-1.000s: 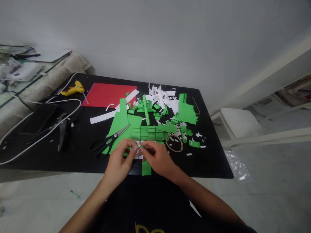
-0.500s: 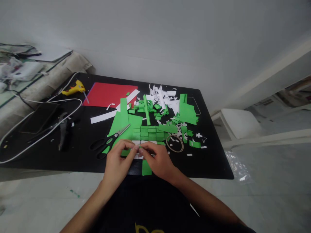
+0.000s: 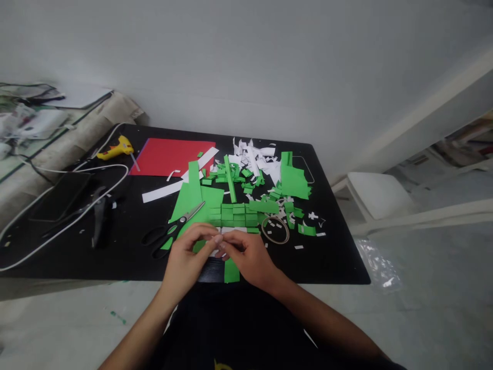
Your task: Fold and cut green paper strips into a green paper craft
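My left hand [image 3: 194,252] and my right hand [image 3: 246,254] meet at the fingertips near the table's front edge. Both are pinched closed around something too small to make out. Just beyond them lie rows of folded green paper pieces [image 3: 233,214], with white paper [image 3: 234,230] partly showing under my fingers. A green paper strip [image 3: 231,271] sticks out toward me below my hands. Black-handled scissors [image 3: 173,228] rest left of my left hand, blades across a green sheet [image 3: 211,195]. To the right of my right hand lies a tan ring [image 3: 275,229].
Behind are a red sheet [image 3: 169,156], a yellow glue gun [image 3: 117,147] and a heap of white paper scraps [image 3: 258,156]. Green scraps and a green sheet [image 3: 295,181] lie at right. A white cable [image 3: 123,180] loops over the left side of the black table [image 3: 327,257].
My fingertips have drawn closer together, and the small bit between them is harder to see. The view has shifted slightly; the things on the table stay in place.
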{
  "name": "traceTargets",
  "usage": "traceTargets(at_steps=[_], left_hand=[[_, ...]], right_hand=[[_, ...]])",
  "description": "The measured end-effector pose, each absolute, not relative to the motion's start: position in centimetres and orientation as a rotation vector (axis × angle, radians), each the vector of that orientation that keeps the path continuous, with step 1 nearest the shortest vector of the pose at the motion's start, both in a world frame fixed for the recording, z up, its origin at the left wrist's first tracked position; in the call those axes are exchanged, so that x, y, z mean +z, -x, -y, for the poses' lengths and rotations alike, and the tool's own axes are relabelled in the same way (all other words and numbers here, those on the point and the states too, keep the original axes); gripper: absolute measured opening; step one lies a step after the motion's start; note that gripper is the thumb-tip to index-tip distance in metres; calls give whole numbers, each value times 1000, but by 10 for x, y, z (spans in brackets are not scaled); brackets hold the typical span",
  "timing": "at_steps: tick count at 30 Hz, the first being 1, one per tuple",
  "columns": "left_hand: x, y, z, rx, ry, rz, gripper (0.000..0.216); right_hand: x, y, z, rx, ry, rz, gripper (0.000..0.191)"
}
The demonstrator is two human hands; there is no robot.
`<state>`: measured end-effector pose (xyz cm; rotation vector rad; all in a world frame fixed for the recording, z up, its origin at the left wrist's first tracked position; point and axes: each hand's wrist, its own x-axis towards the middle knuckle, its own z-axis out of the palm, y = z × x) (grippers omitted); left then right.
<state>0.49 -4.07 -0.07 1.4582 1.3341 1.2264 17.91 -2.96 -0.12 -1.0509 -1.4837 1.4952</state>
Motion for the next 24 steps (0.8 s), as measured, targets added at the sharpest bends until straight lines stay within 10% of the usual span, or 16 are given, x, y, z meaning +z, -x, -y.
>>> traceTargets(at_steps=[24], left_hand=[[-30, 2, 34, 955, -1571, -1666, 34]], right_hand=[[3, -262, 14, 974, 1536, 1938, 29]])
